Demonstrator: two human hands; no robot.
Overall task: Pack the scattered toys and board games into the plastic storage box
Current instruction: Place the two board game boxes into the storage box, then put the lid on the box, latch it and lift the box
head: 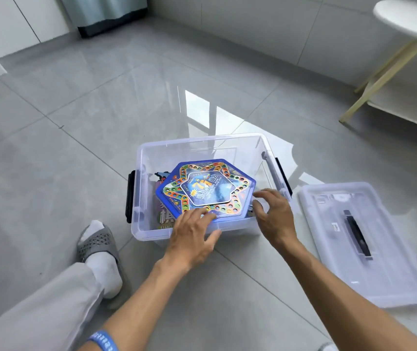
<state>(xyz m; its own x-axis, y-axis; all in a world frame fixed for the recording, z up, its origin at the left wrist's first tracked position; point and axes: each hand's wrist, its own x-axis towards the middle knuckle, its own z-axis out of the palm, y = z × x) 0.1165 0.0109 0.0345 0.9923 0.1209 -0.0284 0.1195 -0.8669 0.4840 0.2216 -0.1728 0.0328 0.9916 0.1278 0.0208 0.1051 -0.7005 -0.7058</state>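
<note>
A clear plastic storage box with black side latches stands on the tiled floor. Inside it a blue hexagonal board game lies tilted on top of other items, among them a flat game with large printed characters. My left hand rests over the box's near wall with its fingertips on the hexagonal game's near edge. My right hand hovers at the game's right corner with its fingers spread, holding nothing.
The box's clear lid with a black handle lies on the floor to the right. My left leg and a grey slipper are at the left. A white table with wooden legs stands at the back right.
</note>
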